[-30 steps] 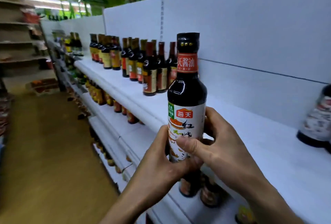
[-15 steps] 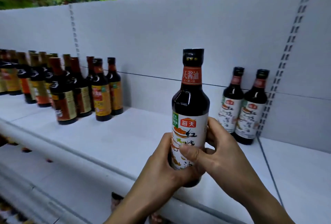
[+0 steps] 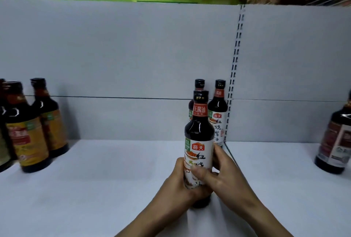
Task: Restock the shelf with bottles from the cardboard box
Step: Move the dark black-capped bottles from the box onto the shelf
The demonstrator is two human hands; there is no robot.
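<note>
A person holds a dark soy-sauce bottle (image 3: 198, 142) upright with both hands over the white shelf (image 3: 114, 179). The left hand (image 3: 176, 185) wraps round the lower left side of the bottle, its fingers curled against the white label. The right hand (image 3: 226, 176) closes on it from the other side, with the thumb laid across the front of the label. Both grips are therefore closed firmly on this one bottle. Its base sits very low at the shelf surface, though whether it actually rests there cannot be told. The bottle has a black cap and a red neck band. Directly behind it, against the grey back panel (image 3: 133, 56), stand two matching bottles (image 3: 218, 115), one of them largely hidden by the held bottle. They stand just left of the slotted upright (image 3: 235, 66) that divides the shelving. Well apart to the left, a cluster of yellow-labelled bottles (image 3: 28, 138) stands on the same shelf, blurred. At the far right, beyond the upright, stands another dark bottle (image 3: 334, 142), partly cut off by the frame edge.
</note>
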